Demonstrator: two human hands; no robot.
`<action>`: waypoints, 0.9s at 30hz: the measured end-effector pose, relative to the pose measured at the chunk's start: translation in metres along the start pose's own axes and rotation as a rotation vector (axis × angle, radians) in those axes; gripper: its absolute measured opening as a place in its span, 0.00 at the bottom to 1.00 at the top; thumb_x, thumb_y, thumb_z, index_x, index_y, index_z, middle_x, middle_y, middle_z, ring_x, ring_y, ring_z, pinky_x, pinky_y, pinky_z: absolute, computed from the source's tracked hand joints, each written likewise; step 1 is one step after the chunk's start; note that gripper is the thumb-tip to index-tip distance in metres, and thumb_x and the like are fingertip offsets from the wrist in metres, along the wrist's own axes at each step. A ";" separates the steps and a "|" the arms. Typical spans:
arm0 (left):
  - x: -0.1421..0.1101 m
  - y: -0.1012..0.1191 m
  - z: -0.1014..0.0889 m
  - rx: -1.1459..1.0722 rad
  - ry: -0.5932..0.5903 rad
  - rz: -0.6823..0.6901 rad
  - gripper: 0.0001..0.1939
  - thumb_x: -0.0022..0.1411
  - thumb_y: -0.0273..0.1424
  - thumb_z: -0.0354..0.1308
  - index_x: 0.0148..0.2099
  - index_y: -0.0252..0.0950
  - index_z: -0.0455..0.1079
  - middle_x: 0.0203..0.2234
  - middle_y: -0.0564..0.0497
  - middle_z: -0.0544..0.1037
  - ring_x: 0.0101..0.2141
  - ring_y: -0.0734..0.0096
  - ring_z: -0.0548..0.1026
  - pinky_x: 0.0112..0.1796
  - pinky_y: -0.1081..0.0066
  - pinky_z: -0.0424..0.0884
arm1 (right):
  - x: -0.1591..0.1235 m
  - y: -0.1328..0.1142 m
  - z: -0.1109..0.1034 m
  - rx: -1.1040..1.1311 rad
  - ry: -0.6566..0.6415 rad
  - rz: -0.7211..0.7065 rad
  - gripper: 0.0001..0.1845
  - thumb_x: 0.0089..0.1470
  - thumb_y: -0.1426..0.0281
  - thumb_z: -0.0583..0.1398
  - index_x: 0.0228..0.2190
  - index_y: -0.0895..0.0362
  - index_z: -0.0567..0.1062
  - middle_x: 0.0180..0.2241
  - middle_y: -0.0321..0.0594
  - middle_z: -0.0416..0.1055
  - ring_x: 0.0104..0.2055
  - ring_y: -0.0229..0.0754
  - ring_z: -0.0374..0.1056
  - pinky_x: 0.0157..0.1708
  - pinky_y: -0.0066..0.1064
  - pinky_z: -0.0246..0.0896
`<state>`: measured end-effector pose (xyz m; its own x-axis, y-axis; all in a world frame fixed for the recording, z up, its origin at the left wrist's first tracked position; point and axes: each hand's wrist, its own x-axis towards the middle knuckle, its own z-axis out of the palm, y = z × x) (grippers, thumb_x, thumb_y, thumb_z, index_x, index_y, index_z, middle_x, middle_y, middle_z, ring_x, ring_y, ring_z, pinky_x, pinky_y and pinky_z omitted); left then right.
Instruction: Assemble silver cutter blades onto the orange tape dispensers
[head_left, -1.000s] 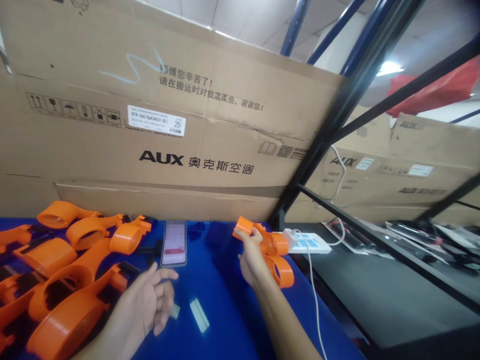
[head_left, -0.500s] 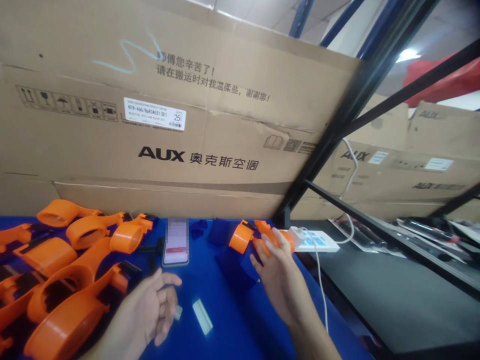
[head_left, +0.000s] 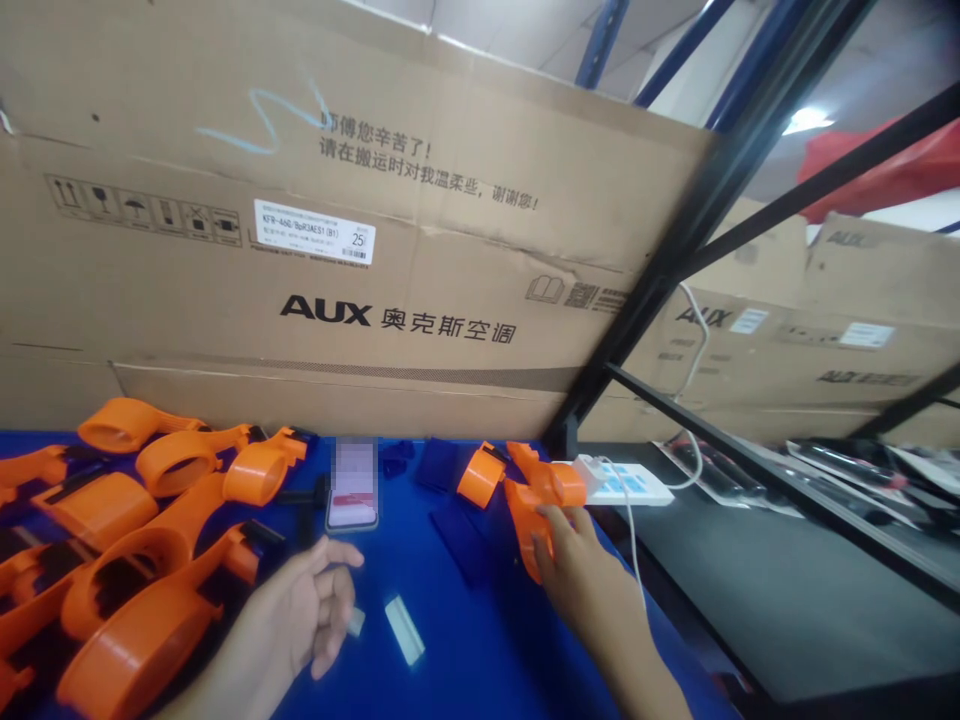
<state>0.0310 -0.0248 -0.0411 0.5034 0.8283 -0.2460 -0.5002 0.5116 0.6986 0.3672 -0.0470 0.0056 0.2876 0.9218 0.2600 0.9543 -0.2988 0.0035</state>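
Note:
My right hand (head_left: 581, 565) rests at the right side of the blue table (head_left: 442, 670), its fingers curled on an orange plastic tape-dispenser part (head_left: 529, 520). Two more orange parts (head_left: 480, 475) lie just behind it. My left hand (head_left: 307, 610) hovers palm-up and open over the table, holding nothing, next to the pile of orange dispenser bodies (head_left: 127, 570). A small clear piece (head_left: 352, 622) and a pale strip (head_left: 401, 630) lie between my hands.
A phone (head_left: 352, 487) lies on the table behind my left hand, with dark blue pieces (head_left: 439, 465) beside it. A big AUX cardboard box (head_left: 337, 250) walls off the back. A white power strip (head_left: 626, 483) with cable sits right, beyond a black rack frame (head_left: 675, 250).
My right hand set the raised orange part down among the others, opened, then drew back and closed on the nearest orange part. My left hand barely moved.

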 end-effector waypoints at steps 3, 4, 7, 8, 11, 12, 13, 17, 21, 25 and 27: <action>-0.001 -0.001 0.000 0.016 -0.022 0.003 0.17 0.72 0.44 0.51 0.46 0.35 0.73 0.24 0.51 0.74 0.19 0.71 0.71 0.18 0.75 0.62 | -0.005 -0.006 -0.024 -0.028 -0.013 0.037 0.15 0.68 0.62 0.51 0.42 0.51 0.76 0.47 0.45 0.76 0.31 0.47 0.77 0.22 0.32 0.51; -0.001 -0.001 0.000 0.019 -0.022 0.007 0.17 0.72 0.43 0.51 0.46 0.35 0.73 0.23 0.51 0.74 0.19 0.71 0.71 0.18 0.74 0.62 | -0.007 -0.007 -0.035 -0.024 0.017 0.044 0.14 0.67 0.63 0.52 0.41 0.51 0.76 0.47 0.44 0.76 0.32 0.48 0.77 0.22 0.32 0.51; -0.003 -0.002 0.002 0.028 -0.017 0.020 0.17 0.72 0.42 0.50 0.47 0.36 0.73 0.24 0.50 0.75 0.19 0.72 0.71 0.19 0.74 0.63 | -0.017 -0.008 -0.070 0.023 0.209 0.035 0.11 0.65 0.62 0.55 0.41 0.49 0.76 0.46 0.42 0.77 0.32 0.48 0.76 0.22 0.32 0.53; -0.003 -0.002 0.002 0.033 -0.021 0.023 0.17 0.73 0.42 0.50 0.47 0.36 0.73 0.24 0.50 0.75 0.19 0.72 0.71 0.20 0.74 0.63 | -0.020 -0.011 -0.080 0.065 0.288 0.033 0.10 0.65 0.61 0.55 0.42 0.49 0.76 0.47 0.41 0.77 0.32 0.48 0.76 0.23 0.32 0.55; -0.005 -0.001 0.006 0.057 -0.052 0.024 0.18 0.73 0.42 0.49 0.49 0.35 0.74 0.26 0.47 0.78 0.21 0.68 0.74 0.20 0.73 0.65 | -0.031 -0.036 -0.101 0.316 0.498 -0.167 0.09 0.65 0.63 0.57 0.42 0.50 0.75 0.47 0.43 0.75 0.42 0.51 0.75 0.34 0.38 0.66; -0.006 0.000 0.008 0.059 -0.064 0.033 0.18 0.73 0.42 0.50 0.52 0.35 0.73 0.29 0.45 0.80 0.24 0.65 0.77 0.21 0.72 0.67 | -0.035 -0.050 -0.103 0.435 0.531 -0.293 0.08 0.65 0.65 0.57 0.42 0.51 0.75 0.45 0.44 0.75 0.45 0.51 0.74 0.40 0.39 0.68; -0.008 0.001 0.010 0.049 -0.072 0.053 0.19 0.73 0.41 0.51 0.56 0.35 0.72 0.34 0.42 0.82 0.28 0.62 0.80 0.24 0.69 0.71 | -0.039 -0.066 -0.101 0.548 0.499 -0.402 0.08 0.65 0.67 0.56 0.42 0.52 0.74 0.44 0.45 0.74 0.45 0.49 0.74 0.42 0.39 0.69; -0.015 0.002 0.014 -0.123 -0.081 0.101 0.21 0.72 0.38 0.55 0.64 0.37 0.69 0.53 0.39 0.81 0.53 0.51 0.78 0.49 0.59 0.75 | -0.053 -0.136 -0.076 0.685 0.165 -0.669 0.09 0.63 0.70 0.55 0.42 0.53 0.75 0.41 0.45 0.74 0.38 0.45 0.73 0.33 0.34 0.69; -0.015 0.002 0.013 -0.216 0.098 0.057 0.21 0.68 0.37 0.61 0.60 0.36 0.72 0.48 0.42 0.84 0.48 0.52 0.82 0.47 0.59 0.77 | -0.048 -0.167 -0.055 0.761 0.030 -0.833 0.13 0.63 0.60 0.58 0.44 0.52 0.75 0.44 0.44 0.74 0.41 0.48 0.74 0.34 0.36 0.68; -0.010 0.003 0.013 -0.159 0.297 0.083 0.25 0.64 0.40 0.64 0.59 0.33 0.72 0.41 0.39 0.85 0.35 0.48 0.84 0.33 0.57 0.80 | -0.009 -0.166 -0.040 0.989 0.105 -0.705 0.18 0.72 0.67 0.46 0.47 0.54 0.74 0.43 0.43 0.75 0.44 0.44 0.72 0.44 0.35 0.67; -0.007 0.005 0.012 -0.157 0.376 0.096 0.24 0.64 0.42 0.63 0.56 0.32 0.72 0.38 0.37 0.85 0.31 0.47 0.84 0.27 0.58 0.79 | 0.013 -0.169 -0.026 0.852 0.118 -0.591 0.20 0.73 0.70 0.43 0.43 0.55 0.74 0.40 0.44 0.76 0.43 0.45 0.71 0.43 0.36 0.65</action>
<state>0.0339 -0.0312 -0.0278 0.1721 0.8847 -0.4332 -0.6479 0.4329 0.6267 0.2074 0.0092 0.0333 -0.2099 0.8208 0.5313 0.6947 0.5075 -0.5097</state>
